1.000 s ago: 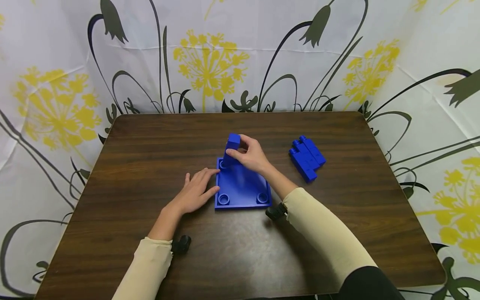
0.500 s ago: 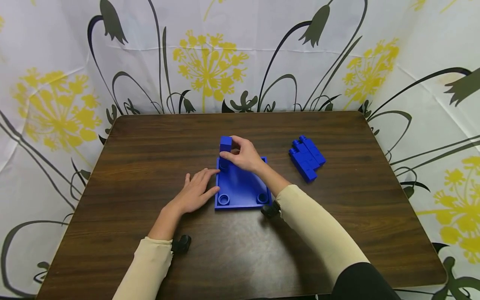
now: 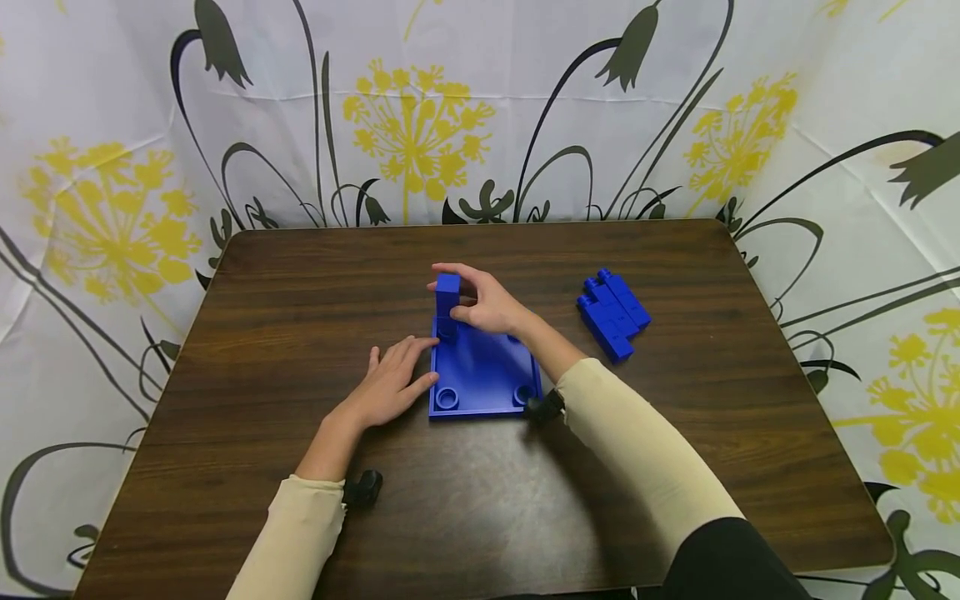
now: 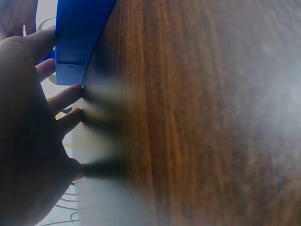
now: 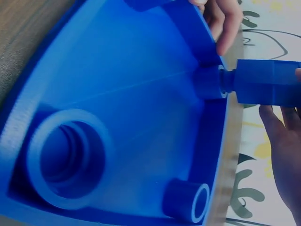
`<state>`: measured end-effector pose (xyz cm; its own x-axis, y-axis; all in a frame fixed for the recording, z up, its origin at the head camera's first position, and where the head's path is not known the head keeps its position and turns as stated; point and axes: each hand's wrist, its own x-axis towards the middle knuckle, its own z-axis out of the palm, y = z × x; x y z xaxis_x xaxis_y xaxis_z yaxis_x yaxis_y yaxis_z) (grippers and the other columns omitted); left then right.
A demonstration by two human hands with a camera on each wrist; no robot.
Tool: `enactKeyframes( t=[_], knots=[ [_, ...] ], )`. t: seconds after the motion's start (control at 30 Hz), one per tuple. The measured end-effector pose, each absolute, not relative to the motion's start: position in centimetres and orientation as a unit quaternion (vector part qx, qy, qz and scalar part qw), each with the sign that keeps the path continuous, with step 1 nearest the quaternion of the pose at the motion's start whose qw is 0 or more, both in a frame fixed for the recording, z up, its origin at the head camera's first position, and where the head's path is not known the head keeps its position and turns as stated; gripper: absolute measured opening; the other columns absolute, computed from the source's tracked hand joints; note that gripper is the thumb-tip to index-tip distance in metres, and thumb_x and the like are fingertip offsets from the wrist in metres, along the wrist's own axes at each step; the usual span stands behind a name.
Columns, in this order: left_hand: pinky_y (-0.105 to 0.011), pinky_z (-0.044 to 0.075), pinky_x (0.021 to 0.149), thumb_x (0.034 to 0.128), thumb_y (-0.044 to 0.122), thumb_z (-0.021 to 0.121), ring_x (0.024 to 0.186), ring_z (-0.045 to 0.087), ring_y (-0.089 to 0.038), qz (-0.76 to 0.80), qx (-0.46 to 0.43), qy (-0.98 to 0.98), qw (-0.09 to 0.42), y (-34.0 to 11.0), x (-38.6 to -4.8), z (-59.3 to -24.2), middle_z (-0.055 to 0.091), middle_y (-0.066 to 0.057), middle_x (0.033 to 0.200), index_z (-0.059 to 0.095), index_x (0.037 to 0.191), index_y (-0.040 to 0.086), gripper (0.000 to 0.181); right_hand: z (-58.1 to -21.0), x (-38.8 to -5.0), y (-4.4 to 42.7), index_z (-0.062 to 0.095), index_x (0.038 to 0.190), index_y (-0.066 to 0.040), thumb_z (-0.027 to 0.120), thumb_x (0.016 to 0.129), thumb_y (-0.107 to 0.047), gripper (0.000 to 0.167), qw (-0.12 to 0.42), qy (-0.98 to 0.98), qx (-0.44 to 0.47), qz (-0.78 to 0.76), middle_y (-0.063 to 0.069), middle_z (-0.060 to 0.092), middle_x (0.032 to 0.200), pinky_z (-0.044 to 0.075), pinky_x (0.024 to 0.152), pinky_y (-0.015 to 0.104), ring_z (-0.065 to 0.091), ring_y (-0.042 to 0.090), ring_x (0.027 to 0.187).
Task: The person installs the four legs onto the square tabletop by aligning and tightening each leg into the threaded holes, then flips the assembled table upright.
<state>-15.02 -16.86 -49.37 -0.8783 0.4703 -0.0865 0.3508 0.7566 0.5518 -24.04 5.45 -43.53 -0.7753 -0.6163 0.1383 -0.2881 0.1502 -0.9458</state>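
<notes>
- Left of the blue plastic-looking square tray with a raised rim point(image 3: 486, 371), a cream sleeve point(image 3: 292, 533) and a black wrist-worn device point(image 3: 363, 488) are seen.
- The tray's left rim is touched by the left hand point(image 3: 393, 385); its fingers are spread and relaxed, and nothing is gripped.
- In the tray's far-left corner, a blue square-sided post point(image 3: 447, 292) is stood upright; its narrow peg is seen at the mouth of the round blue far-left socket point(image 5: 207, 84). How deeply it is seated cannot be told.
- In the tray's near-left corner, a round blue hollow socket point(image 3: 438, 399) is held.
- Over the tray's far side, the right hand point(image 3: 489, 302) is placed around the post, fingers passed behind and thumb beside it; whether the post is gripped cannot be told.
- In the tray's right corners, a wide-mouthed near-right socket point(image 5: 75, 116) and a far-right socket point(image 5: 176, 198) are contained.
- Right of the tray, well apart, a cluster of blue pegged blocks point(image 3: 615, 313) is laid on the brown wood-grained table point(image 3: 720, 400).
</notes>
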Motion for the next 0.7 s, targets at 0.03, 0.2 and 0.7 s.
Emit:
enactKeyframes(
  t=[0.03,0.2,0.7],
  knots=[
    [-0.074,-0.002,0.104,0.1025,0.043,0.048,0.147,0.016,-0.035,0.270,0.220,0.931,0.111,-16.86,-15.02,-49.39,0.032,-0.010,0.154,0.031,0.151,0.023,0.055,-43.41,-24.10,5.50,0.040,0.148,-0.009,0.055,0.086,0.014,0.068,0.146,0.744,-0.309,-0.575,0.016,0.058,0.135,0.041,0.104,0.039,0.052,0.023,0.128],
    [-0.074,-0.002,0.104,0.1026,0.042,0.048,0.147,0.015,-0.035,0.271,0.222,0.930,0.110,-16.86,-15.07,-49.43,0.032,-0.010,0.154,0.031,0.151,0.023,0.055,-42.92,-24.23,5.70,0.041,0.148,-0.009,0.056,0.089,0.012,0.064,0.167,0.744,-0.319,-0.563,0.015,0.058,0.135,0.040,0.106,0.041,0.052,0.024,0.128],
    [-0.075,-0.002,0.104,0.1026,0.042,0.048,0.146,0.016,-0.036,0.269,0.224,0.930,0.110,-16.78,-14.97,-49.22,0.032,-0.011,0.154,0.031,0.151,0.021,0.056,-43.34,-24.13,5.67,0.052,0.139,-0.002,0.074,0.086,-0.003,0.057,0.142,0.769,-0.299,-0.547,0.013,0.058,0.132,0.048,0.096,0.038,0.058,0.022,0.118]
  ],
)
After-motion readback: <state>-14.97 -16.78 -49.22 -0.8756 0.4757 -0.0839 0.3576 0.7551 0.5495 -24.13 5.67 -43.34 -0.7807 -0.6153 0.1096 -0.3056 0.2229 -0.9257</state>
